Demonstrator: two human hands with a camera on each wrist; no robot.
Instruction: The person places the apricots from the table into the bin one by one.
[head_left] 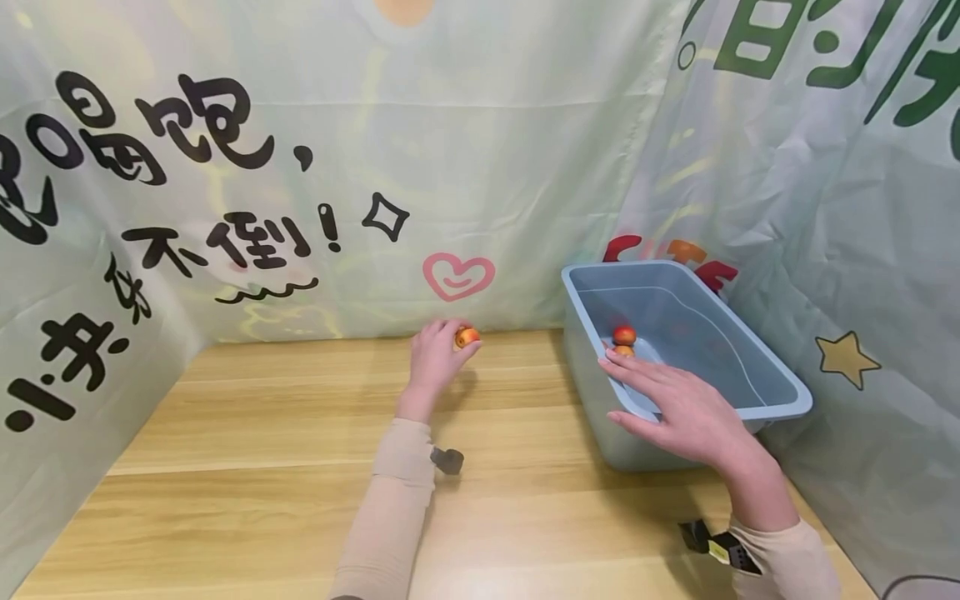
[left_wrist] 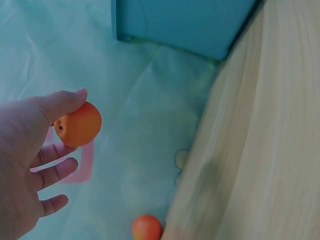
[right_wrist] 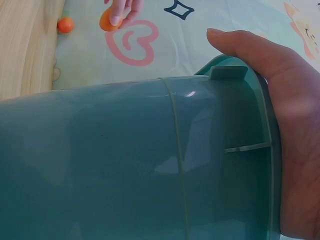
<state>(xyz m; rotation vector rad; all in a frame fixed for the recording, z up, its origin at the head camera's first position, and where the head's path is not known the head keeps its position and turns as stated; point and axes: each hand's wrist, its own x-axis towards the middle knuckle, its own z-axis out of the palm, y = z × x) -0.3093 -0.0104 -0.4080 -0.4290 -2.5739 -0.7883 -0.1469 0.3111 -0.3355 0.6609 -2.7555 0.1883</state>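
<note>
Landmark is the bin [head_left: 757, 392], blue plastic, on the right end of the wooden table [head_left: 247, 467], close to the printed backdrop [head_left: 480, 167] that wraps the back and both sides. Right hand [head_left: 686, 408] lies flat over the bin's near left rim, fingers straight and spread, thumb down the outer wall; the right wrist view shows the palm pressed to the rim, steadying rather than gripping. Left hand [head_left: 435, 354] is well to the left of the bin at the back edge of the table, thumb and fingertips pinching one small orange fruit [head_left: 467, 337], lifted clear of the surface in the left wrist view. Inside the bin, near its far left corner, two fruits [head_left: 624, 336] already sit, one behind the other, close to the right fingertips. One more loose fruit [left_wrist: 147, 227] lies on the table at the foot of the backdrop, below the left hand, further from the bin than the held one. My read: roughly half done, two in, one in hand, one yet to be picked up. Can't rule out more fruit out of view.
</note>
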